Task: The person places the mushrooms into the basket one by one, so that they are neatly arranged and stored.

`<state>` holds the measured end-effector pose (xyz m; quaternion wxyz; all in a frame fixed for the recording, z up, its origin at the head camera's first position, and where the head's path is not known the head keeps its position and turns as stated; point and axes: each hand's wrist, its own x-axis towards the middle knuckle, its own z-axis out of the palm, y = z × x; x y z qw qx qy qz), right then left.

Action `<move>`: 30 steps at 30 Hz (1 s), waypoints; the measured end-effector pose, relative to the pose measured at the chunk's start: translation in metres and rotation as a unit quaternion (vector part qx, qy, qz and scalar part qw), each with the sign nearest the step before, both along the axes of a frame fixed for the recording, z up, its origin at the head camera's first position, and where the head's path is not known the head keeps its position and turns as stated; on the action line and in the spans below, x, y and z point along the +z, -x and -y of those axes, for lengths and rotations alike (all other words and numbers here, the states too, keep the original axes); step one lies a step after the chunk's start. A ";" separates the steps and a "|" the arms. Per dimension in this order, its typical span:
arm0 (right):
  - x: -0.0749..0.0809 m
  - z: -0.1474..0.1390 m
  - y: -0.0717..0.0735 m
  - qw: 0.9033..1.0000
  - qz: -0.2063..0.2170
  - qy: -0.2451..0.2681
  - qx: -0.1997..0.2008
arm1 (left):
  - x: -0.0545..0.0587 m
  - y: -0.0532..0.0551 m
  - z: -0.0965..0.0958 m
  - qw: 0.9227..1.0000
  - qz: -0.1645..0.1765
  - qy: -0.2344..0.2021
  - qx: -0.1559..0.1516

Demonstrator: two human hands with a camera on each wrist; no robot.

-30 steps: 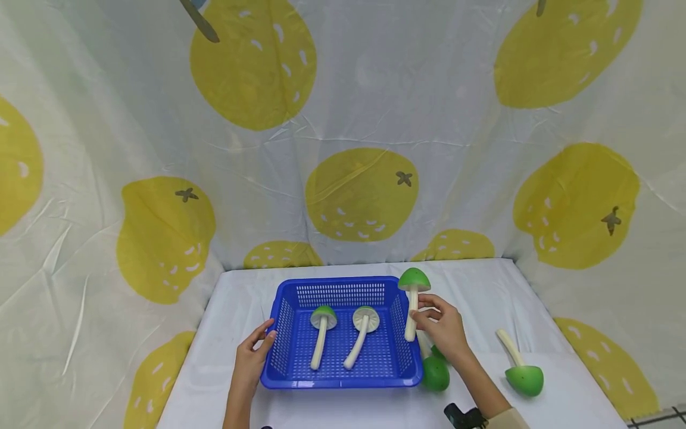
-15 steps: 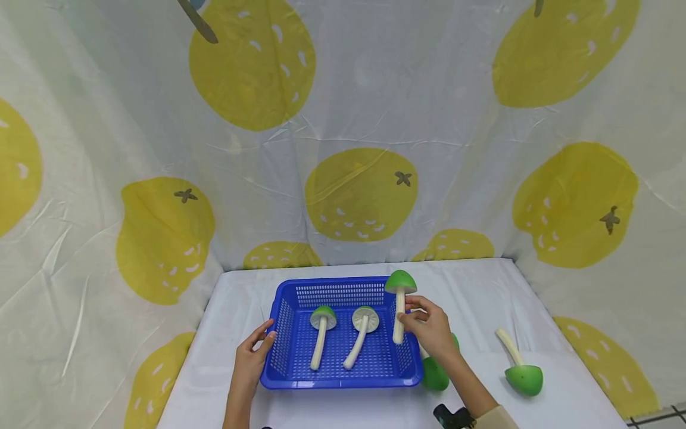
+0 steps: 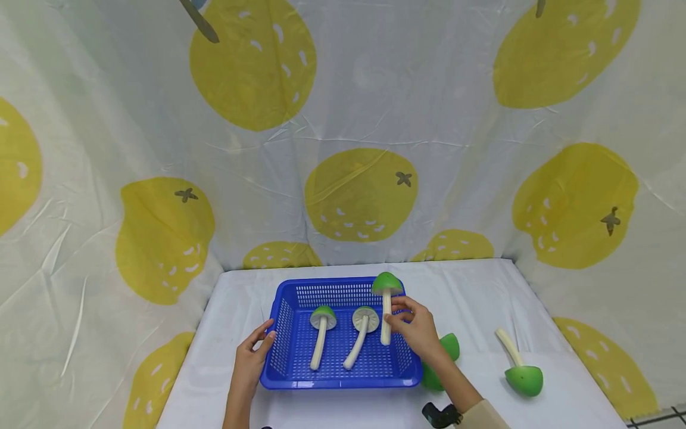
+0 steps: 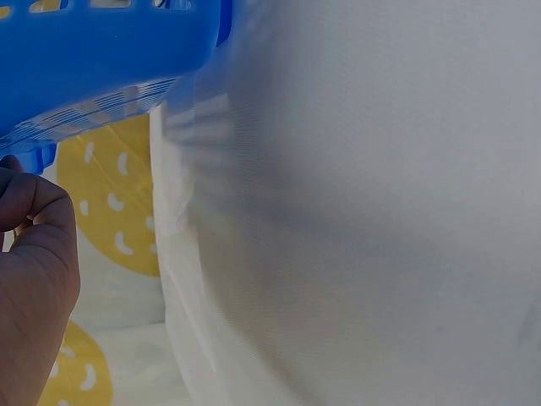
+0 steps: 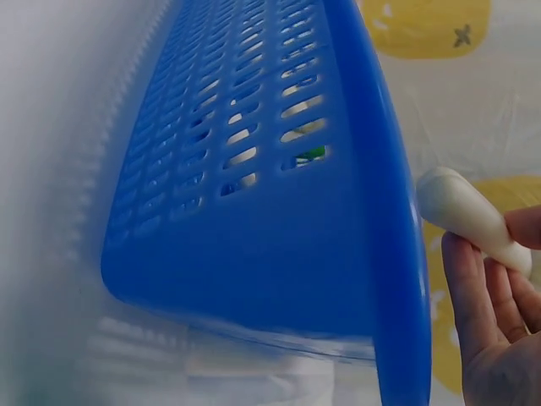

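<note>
My right hand (image 3: pixel 415 328) pinches the pale stem of a green-capped toy mushroom (image 3: pixel 386 316), cap up, over the right part of a blue plastic basket (image 3: pixel 332 384). In the right wrist view, thumb and fingers close round the stem (image 5: pixel 473 211) beside the basket's rim (image 5: pixel 393 211). Two similar mushrooms lie in the basket, one at left (image 3: pixel 319 342) and one near the middle (image 3: pixel 358 345). My left hand (image 3: pixel 250 357) holds the basket's left rim; the left wrist view shows its bent thumb and fingers (image 4: pixel 38 211) at the rim's edge.
Right of the basket lie more green mushroom caps (image 3: pixel 450 345), partly behind my right forearm. Another mushroom (image 3: pixel 524 378) rests farther right on the white tablecloth (image 3: pixel 482 298). A lemon-patterned curtain (image 3: pixel 364 119) hangs behind and at both sides.
My right hand has carried the mushroom left, from above the basket's right rim to inside its outline. The left hand and basket have stayed put.
</note>
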<state>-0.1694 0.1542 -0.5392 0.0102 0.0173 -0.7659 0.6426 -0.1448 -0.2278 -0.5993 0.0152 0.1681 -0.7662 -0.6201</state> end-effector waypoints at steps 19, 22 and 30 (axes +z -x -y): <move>-0.009 0.033 0.009 0.999 -0.001 0.015 0.033 | -0.003 0.001 -0.002 1.000 -0.009 0.014 0.004; -0.012 0.040 0.010 0.999 -0.001 0.016 0.036 | -0.004 0.002 -0.002 1.000 -0.007 0.015 0.002; -0.018 0.058 0.011 0.999 0.018 0.016 0.046 | -0.003 0.000 -0.002 1.000 -0.010 0.010 0.005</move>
